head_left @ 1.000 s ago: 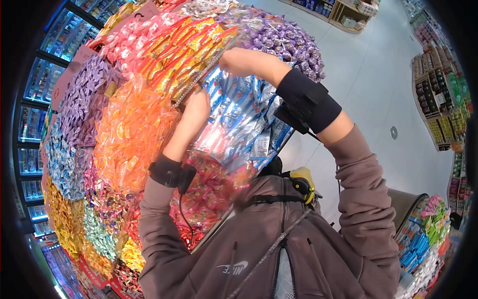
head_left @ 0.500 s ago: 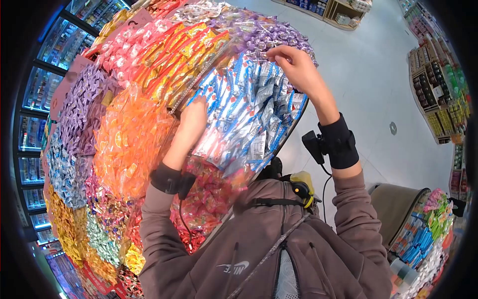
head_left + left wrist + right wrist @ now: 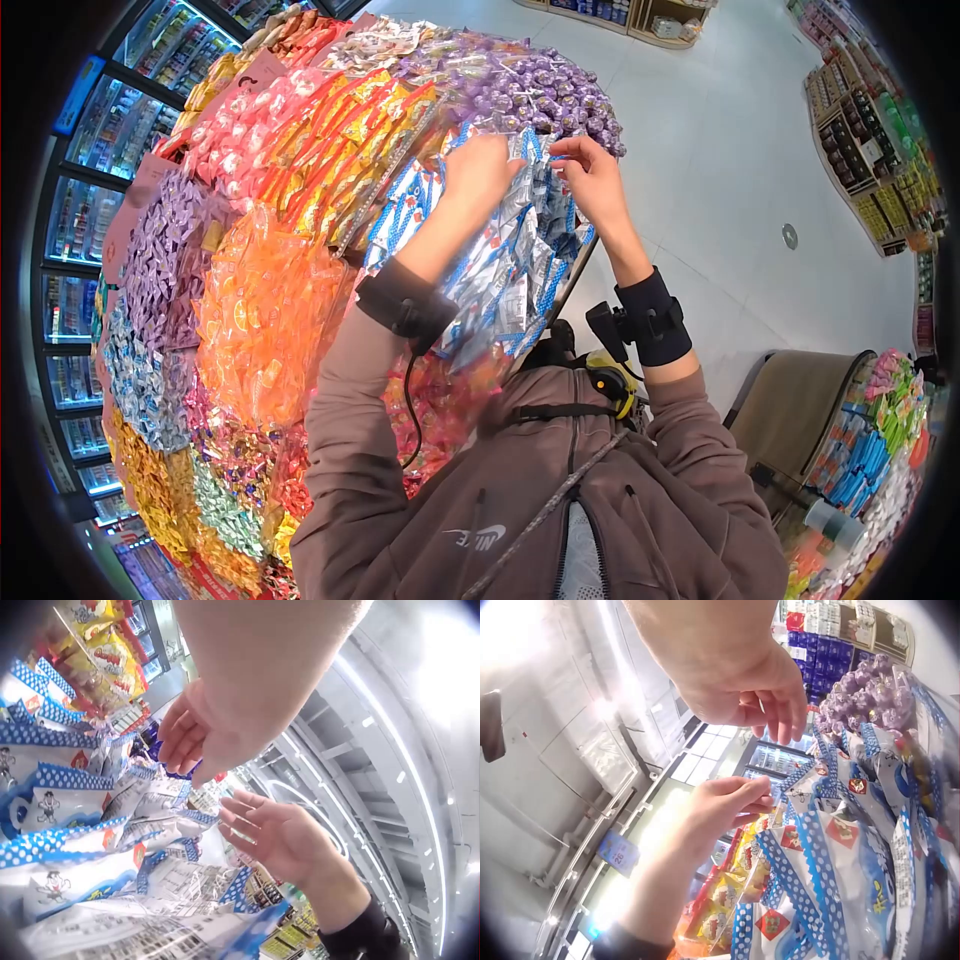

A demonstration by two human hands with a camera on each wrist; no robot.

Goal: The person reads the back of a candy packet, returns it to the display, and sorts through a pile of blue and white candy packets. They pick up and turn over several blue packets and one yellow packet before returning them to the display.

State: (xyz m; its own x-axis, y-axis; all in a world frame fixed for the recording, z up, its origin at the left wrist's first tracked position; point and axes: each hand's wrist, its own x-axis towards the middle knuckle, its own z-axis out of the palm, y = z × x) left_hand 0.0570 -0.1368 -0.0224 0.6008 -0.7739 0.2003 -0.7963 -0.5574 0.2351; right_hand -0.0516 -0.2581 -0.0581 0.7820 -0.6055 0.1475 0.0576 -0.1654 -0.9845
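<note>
Blue-and-white candy bags (image 3: 510, 270) with dotted edges stand packed in rows under both hands. My left hand (image 3: 478, 172) hovers over the far part of these bags, its fingers loosely bent with nothing between them in the left wrist view. Across from it, my right hand (image 3: 595, 185) is held above the outer edge of the rows. The right wrist view shows its fingers (image 3: 786, 712) hanging relaxed above the candy bags (image 3: 840, 862), and it grips nothing. A gap separates the two hands in both wrist views.
Purple-wrapped lollipops (image 3: 550, 95) lie beyond the bags. A divider (image 3: 385, 185) borders yellow-and-red packets (image 3: 345, 140) on the left, with orange-wrapped sweets (image 3: 265, 320) nearer. Floor (image 3: 700, 200) lies to the right, and a brown bin (image 3: 800, 400) stands at lower right.
The right hand first left the divider side and swung right across the bags, then came slightly nearer. My left hand has moved from beside the divider up and right, toward the right hand.
</note>
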